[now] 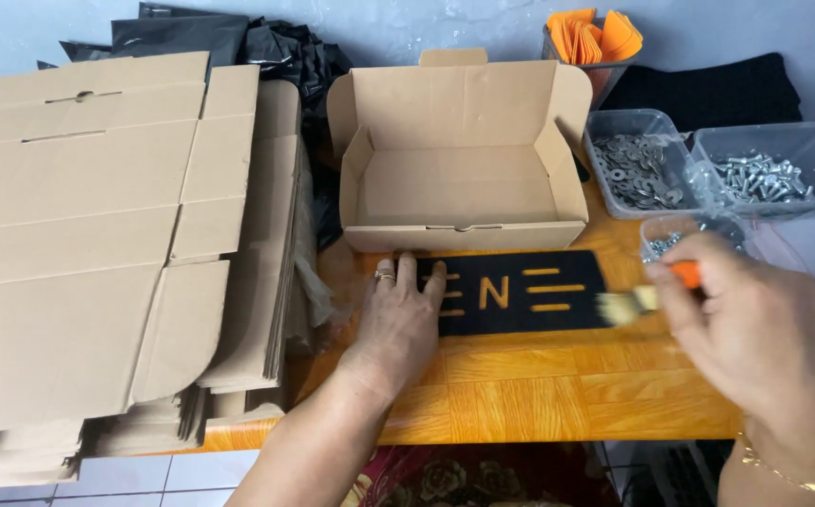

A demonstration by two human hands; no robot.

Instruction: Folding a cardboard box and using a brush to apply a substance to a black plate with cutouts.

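On the wooden table (520, 385), left hand (398, 324) pins the black stencil (520, 293) flat.

Open brown cardboard box (464, 160), rectangular, lid flipped up at back, stands mid-table just behind the black plate. Black rectangular sign plate (520, 291) with orange cut-out marks lies flat in front of the box, on the wooden table; left end partly covered. Tall stack of flat unfolded brown cardboard box blanks (98, 244) fills the left side, overhanging the table edge. Black plastic bags (266, 47) bunched behind the stack, top left-centre. No screens.
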